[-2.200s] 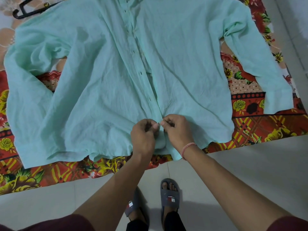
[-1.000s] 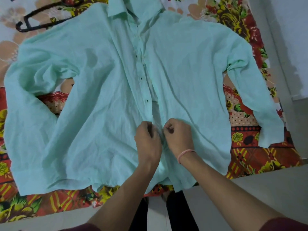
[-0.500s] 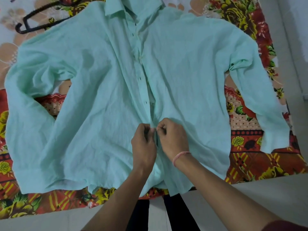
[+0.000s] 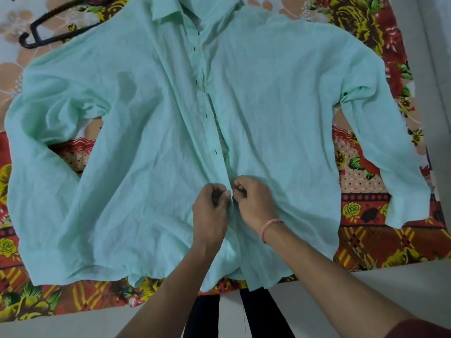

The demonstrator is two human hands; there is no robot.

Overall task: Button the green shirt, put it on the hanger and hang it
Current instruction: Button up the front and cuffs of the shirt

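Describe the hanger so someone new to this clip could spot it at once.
Start from the green shirt spread flat over the floral bedsheet. Follow its collar to the top-left corner: the hanger lies there on the sheet, partly under the shoulder. It is the only thin black hooked thing.

Floral bedsheet (image 4: pixel 361 242), red, yellow and orange print, covers the surface from 9 to 3 o'clock. Pale grey floor (image 4: pixel 366 284) runs along 4 to 8 o'clock. Plain light wall (image 4: pixel 436 57) at 2 o'clock; soft, even light.
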